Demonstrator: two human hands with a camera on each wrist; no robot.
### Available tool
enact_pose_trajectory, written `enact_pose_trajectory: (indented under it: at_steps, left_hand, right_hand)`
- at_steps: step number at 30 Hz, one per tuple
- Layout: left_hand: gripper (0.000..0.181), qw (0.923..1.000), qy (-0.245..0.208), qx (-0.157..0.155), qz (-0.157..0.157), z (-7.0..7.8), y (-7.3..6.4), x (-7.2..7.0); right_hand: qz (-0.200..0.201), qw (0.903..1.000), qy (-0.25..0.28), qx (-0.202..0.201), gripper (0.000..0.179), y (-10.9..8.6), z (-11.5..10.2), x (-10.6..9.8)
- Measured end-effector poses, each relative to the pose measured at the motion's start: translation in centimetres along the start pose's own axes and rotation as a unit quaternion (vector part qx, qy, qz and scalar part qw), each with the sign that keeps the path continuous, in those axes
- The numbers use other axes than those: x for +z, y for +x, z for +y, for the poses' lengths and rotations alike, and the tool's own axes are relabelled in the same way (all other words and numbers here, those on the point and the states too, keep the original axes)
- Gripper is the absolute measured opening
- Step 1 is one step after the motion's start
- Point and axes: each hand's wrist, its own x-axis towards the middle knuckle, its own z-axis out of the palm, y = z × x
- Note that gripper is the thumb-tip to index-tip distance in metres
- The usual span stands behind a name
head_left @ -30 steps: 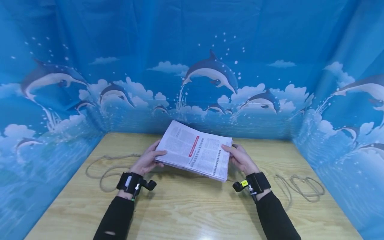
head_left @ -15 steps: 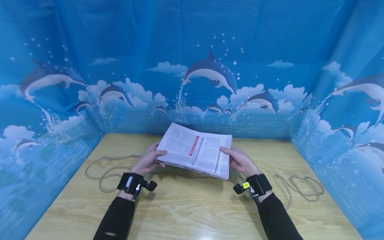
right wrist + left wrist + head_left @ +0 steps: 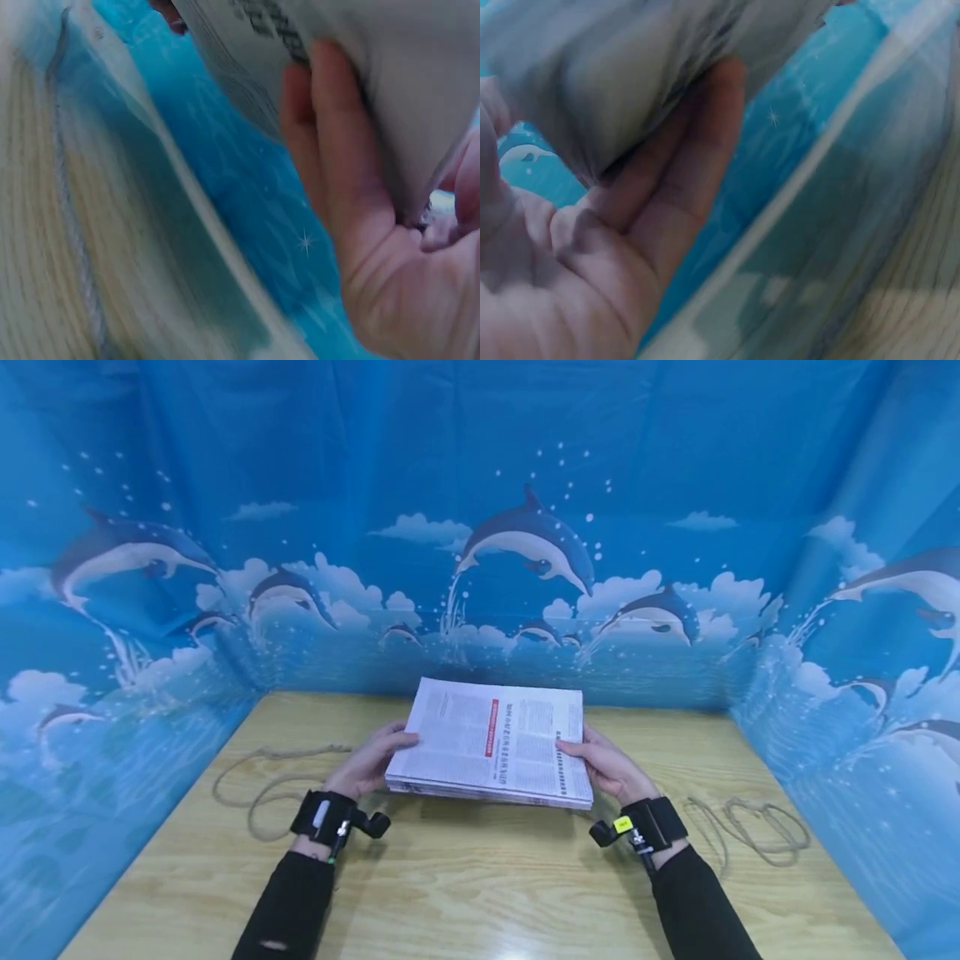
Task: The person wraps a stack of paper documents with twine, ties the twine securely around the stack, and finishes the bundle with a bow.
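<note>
now the stack of newspapers is held off the wooden table, near its far edge, roughly level and square to the person. the left hand grips the left edge, thumb on top and fingers underneath; the wrist view shows those fingers flat under the sheets. the right hand grips the right edge the same way, thumb on the printed page, fingers supporting from below.

risk, as i judge it: the stack is loose sheets, unbound. the edges look slightly fanned at the near side, so a tilt or a weak pinch could let inner sheets slide out or the pile splay. held only at two edges, the middle may sag and shift the load.

surroundings: a rope lies looped on the table to the left, touching nothing held. another coil of rope lies to the right, just beyond the right wrist. a thin strand seems to run under the stack, hard to tell. if the stack goes down there, it would rest uneven on it. the dolphin backdrop closes off the far side and both flanks.
</note>
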Motion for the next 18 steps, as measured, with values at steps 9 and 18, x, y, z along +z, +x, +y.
enact_pose_trajectory:
  at_steps: [9,18]
  left_hand:
    - [0.039,0.9964,-0.082,-0.009,-0.019,0.0,0.3,0.1]
    - [0.047,0.9967,-0.050,0.054,0.035,-0.9,0.8,0.6]
  right_hand:
    - [-0.067,0.9954,0.037,0.058,0.057,-0.6,-0.3,-0.4]
    - [-0.141,0.9604,0.235,0.051,0.056,-1.5,-1.1,-0.9]
